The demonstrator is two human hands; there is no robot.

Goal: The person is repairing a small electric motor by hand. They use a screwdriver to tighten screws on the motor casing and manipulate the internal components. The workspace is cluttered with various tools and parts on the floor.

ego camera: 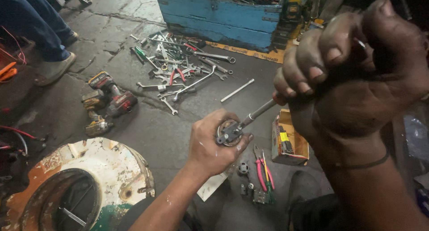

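Hidden or unclear: the handle of the screwdriver (259,111) is swallowed by the right hand (357,74); only its metal shaft shows, running down and left. The small round metal part (229,132) is half covered by the fingers that hold it, and its make cannot be told. A person's trouser leg and shoe (53,69) at top left are cut by the frame edge. The rusty white round housing (85,182) at bottom left is cut off below, its opening dark.

Packages and signs: a small open yellow cardboard box (289,144) lies on the concrete floor (156,128), just right of the round part. A yellow strip with dark lettering (250,53) runs along the foot of a worn blue wooden crate (219,16) at top centre.

Hands: the right hand, close to the camera and large in view, is clenched in a fist around the screwdriver handle, a dark band at the wrist. The left hand (212,144) is raised from below, forearm angled up, fingers grasping the round part, which the screwdriver tip meets.

Nearby: a heap of spanners and wrenches (183,70) in front of the crate; a red-and-black cordless driver (111,99) to the left; red-handled pliers (261,170) below the left hand.
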